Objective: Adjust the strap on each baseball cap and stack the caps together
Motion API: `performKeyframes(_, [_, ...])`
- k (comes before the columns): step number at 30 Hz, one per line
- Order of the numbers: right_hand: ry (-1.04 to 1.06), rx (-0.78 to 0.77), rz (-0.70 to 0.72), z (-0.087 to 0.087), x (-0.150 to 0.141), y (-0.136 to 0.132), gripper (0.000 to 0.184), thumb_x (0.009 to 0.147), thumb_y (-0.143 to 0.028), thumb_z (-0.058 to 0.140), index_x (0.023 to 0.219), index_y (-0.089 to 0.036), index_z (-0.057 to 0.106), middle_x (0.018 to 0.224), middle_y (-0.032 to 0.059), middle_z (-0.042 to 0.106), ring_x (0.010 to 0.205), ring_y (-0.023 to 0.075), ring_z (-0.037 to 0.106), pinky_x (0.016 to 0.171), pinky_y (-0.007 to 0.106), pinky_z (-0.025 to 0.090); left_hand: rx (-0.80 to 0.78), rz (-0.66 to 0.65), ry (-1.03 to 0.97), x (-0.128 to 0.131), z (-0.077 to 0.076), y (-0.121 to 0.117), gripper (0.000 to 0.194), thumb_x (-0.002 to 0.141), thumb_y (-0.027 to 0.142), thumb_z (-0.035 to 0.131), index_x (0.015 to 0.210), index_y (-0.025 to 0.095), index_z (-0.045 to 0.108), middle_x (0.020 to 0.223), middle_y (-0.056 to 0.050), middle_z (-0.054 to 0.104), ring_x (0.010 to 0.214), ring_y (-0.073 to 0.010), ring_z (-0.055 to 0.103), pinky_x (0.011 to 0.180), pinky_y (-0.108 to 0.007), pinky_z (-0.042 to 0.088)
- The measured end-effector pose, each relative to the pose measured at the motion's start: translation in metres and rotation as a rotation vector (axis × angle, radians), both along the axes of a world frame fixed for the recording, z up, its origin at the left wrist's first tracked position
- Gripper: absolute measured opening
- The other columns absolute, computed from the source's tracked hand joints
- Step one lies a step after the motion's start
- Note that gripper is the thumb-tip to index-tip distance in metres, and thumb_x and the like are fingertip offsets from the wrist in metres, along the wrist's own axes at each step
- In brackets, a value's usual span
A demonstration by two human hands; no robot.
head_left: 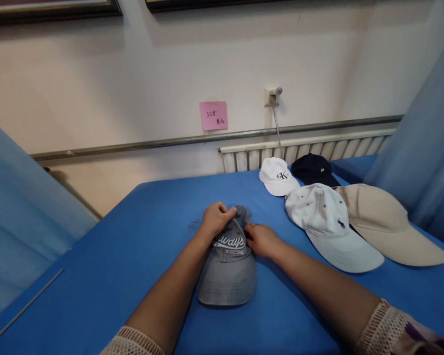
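A grey baseball cap [227, 278] with white lettering on its front lies on the blue-covered table, its brim towards me. My left hand [217, 218] is closed at the top of the crown, thumb and fingers pinching the fabric. At the right side of the crown, my right hand [262, 240] is closed with its fingertips on the cap's edge; part of those fingers is hidden. Some thin, dark, see-through material [244, 212] shows around the back of the crown, and I cannot tell what it is.
To the right lie a white cap [277, 175], a dark cap [313, 167], a pale grey cap [323, 217] and a large beige cap [381, 217] on the blue cover [163, 212]. A thin stick [29, 303] lies at left. Blue curtains [18, 212] hang on both sides.
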State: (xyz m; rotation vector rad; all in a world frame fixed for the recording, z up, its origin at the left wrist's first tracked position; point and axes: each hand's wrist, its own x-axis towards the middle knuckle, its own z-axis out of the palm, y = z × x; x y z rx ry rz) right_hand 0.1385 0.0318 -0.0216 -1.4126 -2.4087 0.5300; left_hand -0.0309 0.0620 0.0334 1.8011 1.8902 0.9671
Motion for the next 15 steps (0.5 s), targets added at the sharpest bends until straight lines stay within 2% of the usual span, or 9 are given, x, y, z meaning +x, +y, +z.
performKeyframes(4, [-0.086, 0.051, -0.013, 0.001, -0.004, -0.002, 0.016, 0.085, -0.023, 0.050, 0.089, -0.017, 0.064, 0.095, 0.0116, 0.073, 0.082, 0.0229, 0.066, 0.062, 0.029, 0.035, 0.005, -0.035, -0.014, -0.003, -0.001, 0.002, 0.037, 0.066, 0.050, 0.067, 0.055, 0.020, 0.049, 0.047, 0.005, 0.048, 0.048, -0.0113, 0.042, 0.049, -0.025, 0.027])
performKeyframes(7, [-0.066, 0.095, -0.037, -0.002, 0.000, -0.001, 0.016, 0.086, -0.022, 0.049, 0.090, -0.017, 0.063, 0.093, 0.0114, 0.072, 0.080, 0.0219, 0.065, 0.062, 0.029, 0.034, 0.014, -0.041, -0.024, -0.007, 0.001, 0.002, 0.037, 0.066, 0.051, 0.067, 0.056, 0.020, 0.050, 0.048, 0.005, 0.048, 0.048, -0.0116, 0.042, 0.049, -0.025, 0.027])
performKeyframes(13, [0.163, 0.170, -0.327, -0.001, 0.020, 0.011, 0.012, 0.087, -0.024, 0.050, 0.087, -0.019, 0.061, 0.084, 0.0067, 0.070, 0.074, 0.0186, 0.062, 0.064, 0.028, 0.035, -0.017, -0.041, -0.023, -0.016, 0.003, 0.005, 0.036, 0.065, 0.051, 0.066, 0.055, 0.020, 0.051, 0.049, 0.003, 0.050, 0.049, -0.0128, 0.044, 0.050, -0.025, 0.027])
performKeyframes(15, [0.263, 0.207, -0.368, -0.001, 0.024, 0.013, 0.011, 0.086, -0.024, 0.051, 0.087, -0.019, 0.060, 0.083, 0.0056, 0.068, 0.074, 0.0180, 0.061, 0.066, 0.028, 0.038, -0.047, -0.050, -0.020, -0.015, 0.001, 0.005, 0.036, 0.064, 0.051, 0.067, 0.055, 0.020, 0.051, 0.048, 0.004, 0.049, 0.048, -0.0126, 0.043, 0.049, -0.025, 0.026])
